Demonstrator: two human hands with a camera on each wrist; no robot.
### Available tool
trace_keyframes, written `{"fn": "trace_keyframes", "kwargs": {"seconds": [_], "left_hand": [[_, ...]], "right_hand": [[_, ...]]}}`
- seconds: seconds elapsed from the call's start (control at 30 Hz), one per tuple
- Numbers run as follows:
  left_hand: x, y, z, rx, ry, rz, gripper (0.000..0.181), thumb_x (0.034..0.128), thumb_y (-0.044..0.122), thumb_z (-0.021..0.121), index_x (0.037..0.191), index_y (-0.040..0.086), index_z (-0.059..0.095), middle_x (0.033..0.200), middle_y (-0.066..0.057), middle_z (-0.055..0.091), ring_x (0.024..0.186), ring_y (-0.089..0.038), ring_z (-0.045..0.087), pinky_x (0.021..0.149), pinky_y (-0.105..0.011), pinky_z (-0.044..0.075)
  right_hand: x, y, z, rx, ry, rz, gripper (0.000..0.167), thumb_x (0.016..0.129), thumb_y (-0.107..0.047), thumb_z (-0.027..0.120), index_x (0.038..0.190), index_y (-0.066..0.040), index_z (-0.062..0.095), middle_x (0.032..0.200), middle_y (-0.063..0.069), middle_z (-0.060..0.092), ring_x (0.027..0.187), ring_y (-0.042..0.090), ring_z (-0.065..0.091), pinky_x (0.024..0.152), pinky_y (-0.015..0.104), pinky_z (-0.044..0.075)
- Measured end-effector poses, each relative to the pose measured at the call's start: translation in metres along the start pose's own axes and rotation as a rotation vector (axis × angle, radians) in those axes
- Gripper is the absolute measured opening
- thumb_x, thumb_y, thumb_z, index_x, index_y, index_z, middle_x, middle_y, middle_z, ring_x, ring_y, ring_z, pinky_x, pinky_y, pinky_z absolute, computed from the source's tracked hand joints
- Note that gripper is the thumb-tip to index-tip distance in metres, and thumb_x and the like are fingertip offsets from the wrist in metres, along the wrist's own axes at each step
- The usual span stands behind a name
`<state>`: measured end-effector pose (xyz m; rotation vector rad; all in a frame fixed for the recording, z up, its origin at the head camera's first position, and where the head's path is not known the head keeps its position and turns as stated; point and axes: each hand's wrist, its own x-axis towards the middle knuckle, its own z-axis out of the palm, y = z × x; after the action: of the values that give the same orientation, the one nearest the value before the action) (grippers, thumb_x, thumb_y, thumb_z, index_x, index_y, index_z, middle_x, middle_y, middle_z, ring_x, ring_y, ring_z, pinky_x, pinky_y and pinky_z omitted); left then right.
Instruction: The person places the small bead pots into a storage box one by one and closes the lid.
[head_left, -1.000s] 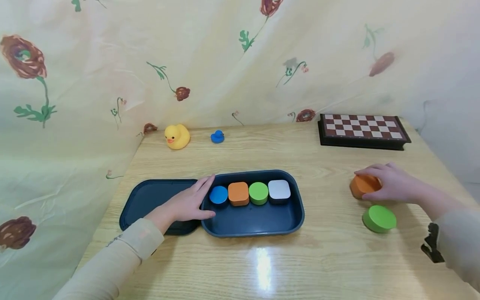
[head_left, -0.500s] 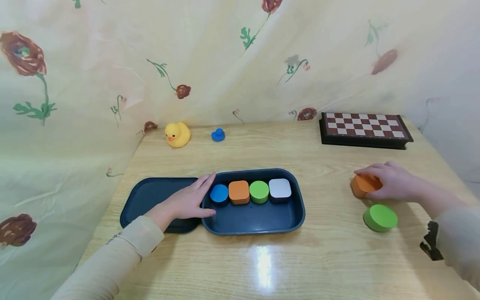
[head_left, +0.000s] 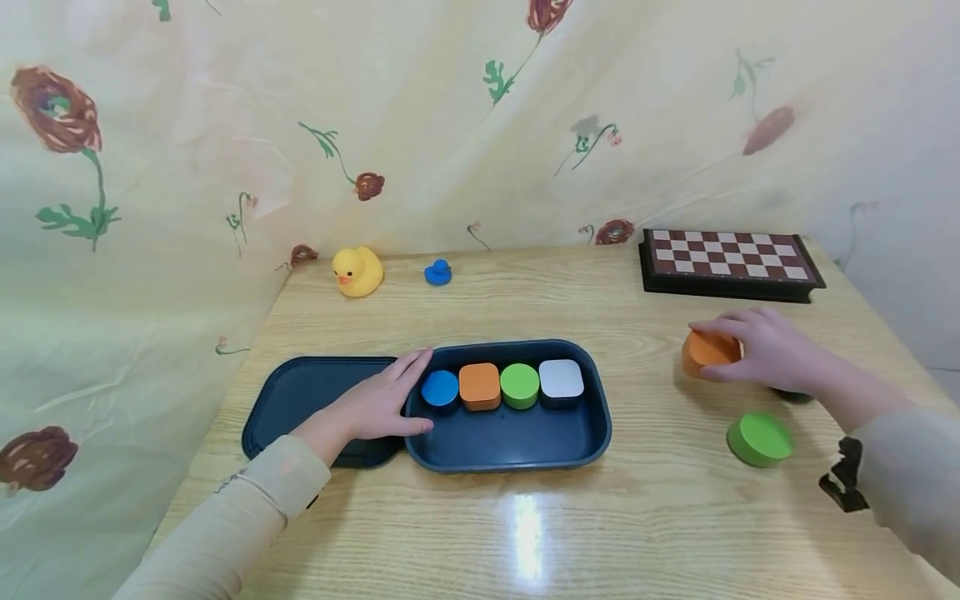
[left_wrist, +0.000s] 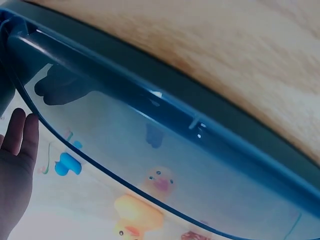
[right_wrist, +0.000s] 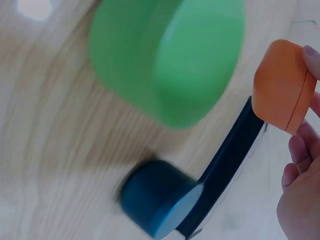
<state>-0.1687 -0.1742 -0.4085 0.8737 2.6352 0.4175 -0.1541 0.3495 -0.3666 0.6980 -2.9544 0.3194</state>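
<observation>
The orange container (head_left: 702,353) was in the right hand (head_left: 772,354), above the right part of the table (head_left: 637,517); whether its underside touched the wood could not be told for certain. Thumb and fingers were curled about its sides, pinching it from 2 opposite edges, with its flat top tilted.

Nearest to it, a dark blue container (right_wrist: 155,200) with a paler lid stood on the table, mostly hidden under the right hand in the head view. A loose green container (head_left: 760,438) stood on the table, closer to the person.

Well to the left lay a dark blue tray (head_left: 502,446) holding 4 small containers in a row along its far side: a blue round container (head_left: 440,388), an orange square container (head_left: 480,385), a green round container (head_left: 520,385) and a white-topped container (head_left: 561,382). The left hand (head_left: 378,407) rested at the tray's left end, fingers straight and thumb spread away, gripping nothing. Beneath that arm lay a dark flat lid (head_left: 292,408), just beside the tray.

Farther back were a yellow duck (head_left: 358,272), a blue duck (head_left: 438,272) and a checkered box (head_left: 731,260), before a flowered curtain (head_left: 427,108).
</observation>
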Motion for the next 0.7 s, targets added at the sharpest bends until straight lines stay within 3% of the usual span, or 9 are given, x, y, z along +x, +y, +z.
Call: {"fn": "trace_keyframes", "kwargs": {"seconds": [0.3,0.53,0.7], "left_hand": [[0.0,-0.001,0.002,-0.006,-0.006,-0.008,0.101,0.0817,0.062,0.059,0.152,0.024,-0.004,0.156,-0.007,0.006,0.137,-0.032,0.026,0.101,-0.049,0.034],[-0.001,-0.001,0.0,-0.022,-0.007,-0.002,0.104,0.0798,0.062,0.061,0.152,0.023,-0.003,0.156,-0.006,0.005,0.137,-0.033,0.024,0.1,-0.05,0.036],[-0.005,-0.002,-0.002,-0.023,-0.003,-0.022,0.105,0.0773,0.064,0.062,0.152,0.025,-0.001,0.156,-0.006,0.007,0.135,-0.034,0.027,0.096,-0.051,0.039]], "right_hand": [[0.021,-0.036,-0.012,0.054,0.035,-0.053,0.056,0.069,-0.032,0.082,0.116,-0.005,0.066,0.108,0.015,0.06,0.089,0.028,0.048,0.068,0.039,0.042],[0.035,-0.062,-0.019,0.065,-0.038,-0.073,0.057,0.075,-0.038,0.077,0.12,-0.006,0.064,0.113,0.014,0.058,0.091,0.026,0.054,0.072,0.042,0.048],[0.043,-0.079,-0.021,0.053,-0.057,-0.108,0.053,0.077,-0.036,0.076,0.122,-0.009,0.064,0.111,0.009,0.058,0.083,0.019,0.053,0.067,0.034,0.046]]}}
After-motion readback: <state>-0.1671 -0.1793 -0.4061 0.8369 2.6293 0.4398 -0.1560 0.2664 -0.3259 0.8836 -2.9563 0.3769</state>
